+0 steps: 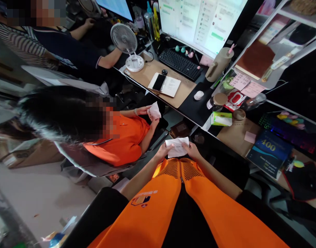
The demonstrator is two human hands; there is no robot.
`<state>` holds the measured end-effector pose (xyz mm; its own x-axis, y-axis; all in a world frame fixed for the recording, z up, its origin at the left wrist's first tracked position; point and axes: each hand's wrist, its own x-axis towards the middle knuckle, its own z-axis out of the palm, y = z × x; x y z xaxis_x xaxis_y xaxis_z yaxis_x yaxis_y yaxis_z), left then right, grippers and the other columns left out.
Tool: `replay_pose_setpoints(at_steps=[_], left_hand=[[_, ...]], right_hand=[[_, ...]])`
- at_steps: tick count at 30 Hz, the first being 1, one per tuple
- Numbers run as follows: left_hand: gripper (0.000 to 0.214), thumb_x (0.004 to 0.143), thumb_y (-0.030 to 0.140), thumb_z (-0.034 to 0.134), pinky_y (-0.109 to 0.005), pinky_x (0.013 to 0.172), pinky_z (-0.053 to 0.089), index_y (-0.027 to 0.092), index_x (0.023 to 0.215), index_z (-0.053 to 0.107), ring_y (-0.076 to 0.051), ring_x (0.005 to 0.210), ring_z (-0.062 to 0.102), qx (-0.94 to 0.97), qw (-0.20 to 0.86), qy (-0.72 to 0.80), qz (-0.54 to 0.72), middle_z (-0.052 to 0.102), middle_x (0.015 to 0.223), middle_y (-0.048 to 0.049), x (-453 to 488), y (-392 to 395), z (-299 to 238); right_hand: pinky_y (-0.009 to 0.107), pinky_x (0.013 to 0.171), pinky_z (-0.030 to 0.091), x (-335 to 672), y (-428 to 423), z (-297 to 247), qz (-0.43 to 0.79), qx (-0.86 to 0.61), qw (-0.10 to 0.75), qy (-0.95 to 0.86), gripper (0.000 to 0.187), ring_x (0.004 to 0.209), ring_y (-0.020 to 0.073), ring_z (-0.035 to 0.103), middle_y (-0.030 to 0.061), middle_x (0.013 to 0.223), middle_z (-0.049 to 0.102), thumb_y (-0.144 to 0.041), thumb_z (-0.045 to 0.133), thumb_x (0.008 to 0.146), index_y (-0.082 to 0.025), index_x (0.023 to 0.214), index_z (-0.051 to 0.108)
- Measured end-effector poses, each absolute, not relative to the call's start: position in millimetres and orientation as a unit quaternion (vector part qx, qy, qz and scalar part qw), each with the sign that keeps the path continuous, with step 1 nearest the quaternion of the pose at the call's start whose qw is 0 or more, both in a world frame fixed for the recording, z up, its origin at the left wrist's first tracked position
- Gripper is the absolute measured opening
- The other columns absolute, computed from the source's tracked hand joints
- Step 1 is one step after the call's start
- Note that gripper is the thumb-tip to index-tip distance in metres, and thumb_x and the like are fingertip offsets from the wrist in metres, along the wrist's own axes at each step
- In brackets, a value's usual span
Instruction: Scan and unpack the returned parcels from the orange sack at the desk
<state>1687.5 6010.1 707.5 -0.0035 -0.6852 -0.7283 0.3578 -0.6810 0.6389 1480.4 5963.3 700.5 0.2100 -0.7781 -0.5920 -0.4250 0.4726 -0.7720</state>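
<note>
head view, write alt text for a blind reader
The wearer's left hand and right hand hold a white paper-like piece in front of an orange vest. At left, a seated person in orange holds another white piece; beyond are a fan, keyboard and monitor.

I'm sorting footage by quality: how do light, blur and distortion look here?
Head view throughout: large screen glows brightest, its small text unreadable; floor blurred at lower left; orange vest stretched toward the bottom edge; white packet pale, with little detail.

The white sheet (177, 146) looks like creased matt paper, the vest (164, 187) smooth cloth with mesh panels (192, 171)
</note>
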Motion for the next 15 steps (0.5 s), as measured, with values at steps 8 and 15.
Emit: replay_pose_setpoints(at_steps=[8, 15], left_hand=[[0.048, 0.076, 0.055, 0.089, -0.039, 0.082, 0.059, 0.010, 0.094, 0.081, -0.031, 0.091, 0.075, 0.665, 0.308, -0.193, -0.652, 0.079, 0.085, -0.0112, 1685.0, 6018.3, 693.2], [0.057, 0.087, 0.063, 0.076, -0.037, 0.093, 0.059, 0.009, 0.105, 0.082, -0.032, 0.107, 0.074, 0.633, 0.309, -0.220, -0.675, 0.081, 0.098, -0.0114, 1680.6, 6024.6, 699.8]], right_hand=[[0.037, 0.075, 0.058, 1475.8, 5963.9, 701.9, -0.136, -0.502, 0.596, 0.612, 0.067, 0.092, 0.0327, 0.074, 0.0157, 0.096, 0.080, -0.076, 0.062, 0.085, -0.013, 0.095, 0.078], [0.037, 0.072, 0.057, 1472.5, 5965.9, 702.0, -0.127, -0.498, 0.590, 0.622, 0.072, 0.085, 0.0345, 0.074, 0.0145, 0.083, 0.079, -0.081, 0.066, 0.080, -0.011, 0.086, 0.078]])
